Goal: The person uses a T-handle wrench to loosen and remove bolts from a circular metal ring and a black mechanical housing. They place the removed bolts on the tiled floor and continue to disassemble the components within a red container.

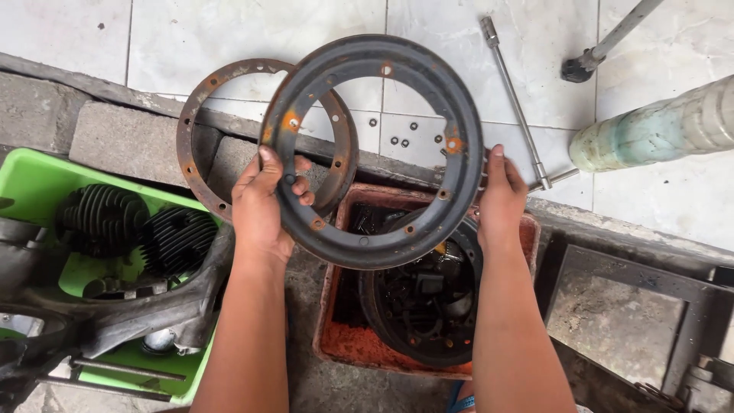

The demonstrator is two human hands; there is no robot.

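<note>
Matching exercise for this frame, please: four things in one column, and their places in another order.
1. dark metal ring
2. rusty ring
3. finned cylinders
4. long wrench

a. in the green tub
b. flat on the white tiles
c. held by left hand and right hand
d. leaning on the stone kerb

Pairs: 1-c, 2-d, 3-a, 4-b

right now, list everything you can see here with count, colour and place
dark ring: 1, grey-black with rust spots, held up at centre
rusty ring: 1, brown, behind it, leaning on the kerb
red tub: 1, below, holding black parts
green tray: 1, left, with two black finned cylinders
long wrench: 1, silver, on white tiles
small nuts: several, dark, on tiles
bottle: 1, greenish, right
left hand: gripping ring's left edge
right hand: on its right edge
</note>
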